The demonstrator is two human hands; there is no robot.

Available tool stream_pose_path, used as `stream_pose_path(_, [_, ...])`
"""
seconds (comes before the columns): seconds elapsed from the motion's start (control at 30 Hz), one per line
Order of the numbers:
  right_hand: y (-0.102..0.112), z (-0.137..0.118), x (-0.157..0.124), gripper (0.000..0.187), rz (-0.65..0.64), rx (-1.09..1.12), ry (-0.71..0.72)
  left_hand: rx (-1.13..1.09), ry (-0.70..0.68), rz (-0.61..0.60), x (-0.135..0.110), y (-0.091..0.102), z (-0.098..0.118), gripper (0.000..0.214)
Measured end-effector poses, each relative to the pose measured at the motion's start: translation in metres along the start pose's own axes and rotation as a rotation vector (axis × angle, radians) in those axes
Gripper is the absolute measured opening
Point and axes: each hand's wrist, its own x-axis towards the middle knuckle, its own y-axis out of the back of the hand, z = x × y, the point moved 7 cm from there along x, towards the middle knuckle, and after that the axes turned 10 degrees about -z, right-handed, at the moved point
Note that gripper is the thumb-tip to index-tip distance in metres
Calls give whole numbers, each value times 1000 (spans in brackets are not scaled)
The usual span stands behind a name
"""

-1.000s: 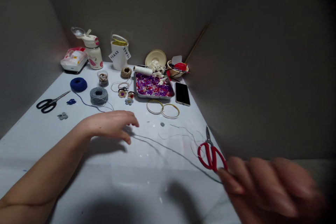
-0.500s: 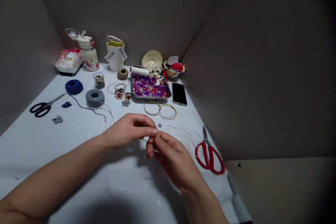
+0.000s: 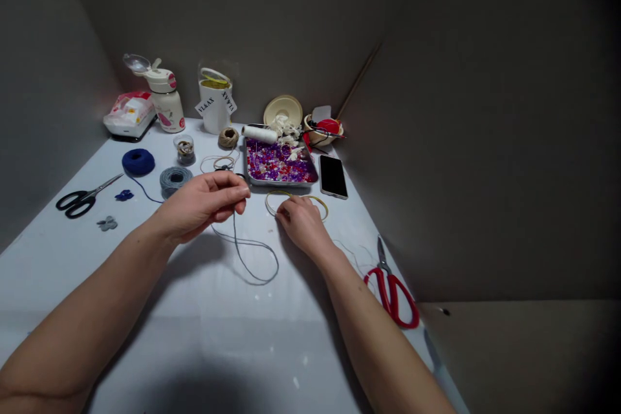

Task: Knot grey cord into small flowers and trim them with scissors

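My left hand (image 3: 206, 204) is raised over the table with thumb and forefinger pinched on a thin grey cord (image 3: 235, 226). From those fingers the cord hangs down and makes a wide loop on the white surface. My right hand (image 3: 305, 225) reaches low to the table at two thin bangles (image 3: 326, 208), its fingers bunched at their near edge. It covers part of both bangles, and whatever its fingertips pinch is hidden. Behind my left hand stands a ball of grey cord (image 3: 173, 179), partly covered.
A metal tray (image 3: 281, 184) of purple and red beads lies at the back, a phone (image 3: 333, 176) beside it. Red-handled scissors (image 3: 395, 297) are at the right edge, black scissors (image 3: 82, 202) at the left. A blue yarn ball (image 3: 138, 162) and bottle (image 3: 167, 107) stand back left.
My hands were together over the table and have moved apart. The left went up and left with the cord; the right went forward to the bangles.
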Motion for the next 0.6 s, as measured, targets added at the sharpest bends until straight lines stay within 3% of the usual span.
stream_pose_path(0.13, [27, -15, -23, 12, 106, 195, 137, 401, -88, -10, 1, -1, 9, 11])
stream_pose_path(0.23, [49, -31, -45, 13, 118, 342, 277, 694, -132, -156, 3, -21, 5, 8])
stream_pose_path(0.33, [58, -37, -60, 11, 144, 464, 329, 772, -85, -308, 5, -40, -12, 11])
stream_pose_path(0.4, [58, -27, -65, 7, 251, 568, 256, 758, -63, -285, 7, -44, -20, 11])
stream_pose_path(0.5, [46, 5, -69, 14, 444, 843, -28, 669, -138, -136, 10, -44, -20, 11])
stream_pose_path(0.6, [20, 18, -65, 25, 339, 1237, -192, 625, -198, -85, 11, -51, -22, 11])
